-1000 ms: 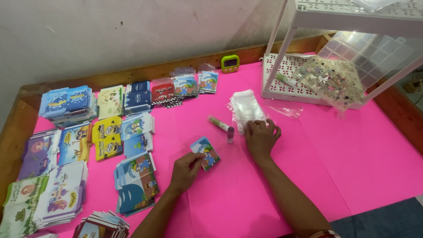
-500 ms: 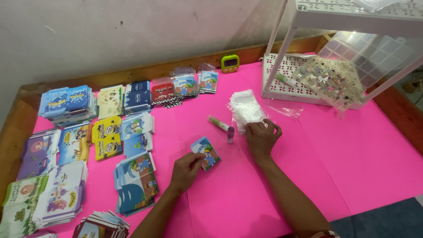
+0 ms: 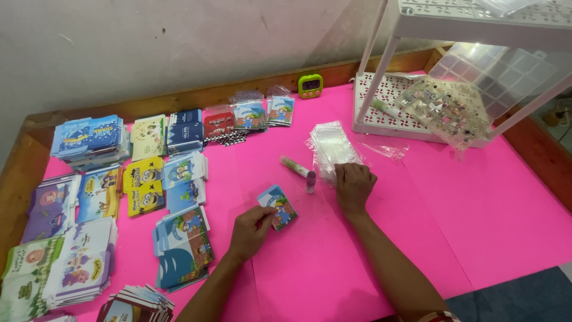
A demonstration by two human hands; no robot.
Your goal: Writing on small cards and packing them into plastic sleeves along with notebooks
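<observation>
My left hand point(image 3: 251, 228) pinches the lower left corner of a small blue printed card point(image 3: 278, 206) lying on the pink table cover point(image 3: 476, 203). My right hand point(image 3: 354, 186) rests with curled fingers on the near edge of a pile of clear plastic sleeves point(image 3: 333, 147). A glue stick point(image 3: 295, 167) lies between the two hands, and its purple cap point(image 3: 310, 182) stands beside it, just left of my right hand.
Stacks of colourful printed cards point(image 3: 182, 244) cover the left side of the table. More card packs point(image 3: 249, 114) line the back by a green timer point(image 3: 310, 85). A white rack point(image 3: 411, 116) with a clear bead-filled organiser point(image 3: 447, 110) stands at the back right. Wooden rim point(image 3: 18, 179) surrounds the table.
None of note: both hands stay in place, the right hand's fingers shift slightly on the plastic sleeves.
</observation>
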